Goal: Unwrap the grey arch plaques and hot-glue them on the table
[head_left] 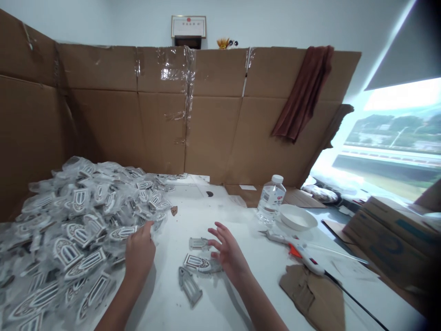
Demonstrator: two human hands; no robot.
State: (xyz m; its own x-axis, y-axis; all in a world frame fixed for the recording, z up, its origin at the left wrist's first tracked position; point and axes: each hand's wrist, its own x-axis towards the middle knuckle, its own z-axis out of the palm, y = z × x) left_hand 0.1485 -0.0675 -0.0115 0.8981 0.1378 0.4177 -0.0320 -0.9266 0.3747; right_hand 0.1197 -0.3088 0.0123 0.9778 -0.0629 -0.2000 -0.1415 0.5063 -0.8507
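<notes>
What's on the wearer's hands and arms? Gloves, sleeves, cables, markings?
Left hand and right hand are both bare: no gloves. Left forearm and right forearm show no sleeves, watch, bracelet, cables or markings as far as the frame reaches; upper arms are out of view.
</notes>
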